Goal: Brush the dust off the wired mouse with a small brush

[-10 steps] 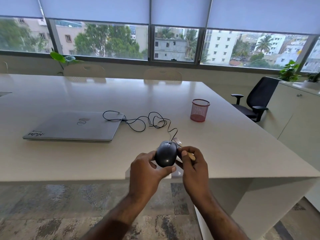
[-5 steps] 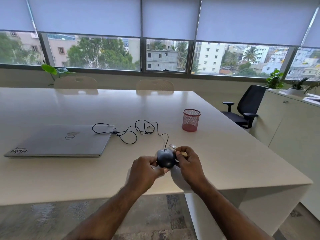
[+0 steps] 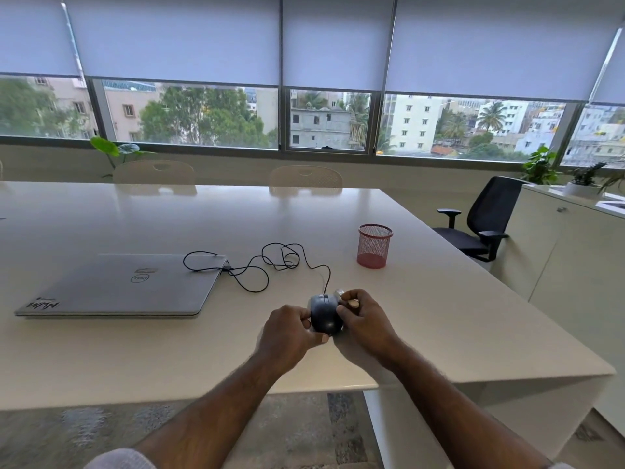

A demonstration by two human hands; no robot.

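A dark wired mouse point(image 3: 324, 314) is held just above the white table point(image 3: 439, 319), near its front edge. My left hand point(image 3: 290, 335) grips the mouse from its left side, thumb under its near end. My right hand point(image 3: 367, 321) is closed on a small brush point(image 3: 345, 297) with a pale wooden handle and metal ferrule, at the mouse's right side. The bristles are hidden by my fingers and the mouse. The black cable point(image 3: 263, 267) runs in loose loops from the mouse back to the laptop.
A closed grey laptop point(image 3: 125, 286) lies to the left. A red mesh pen cup point(image 3: 374, 245) stands behind and to the right. A black office chair point(image 3: 480, 220) and a white cabinet point(image 3: 568, 262) are off the table's right side.
Both hands with the mouse and brush have moved forward over the table. The view has tilted up. My grip on each is unchanged.
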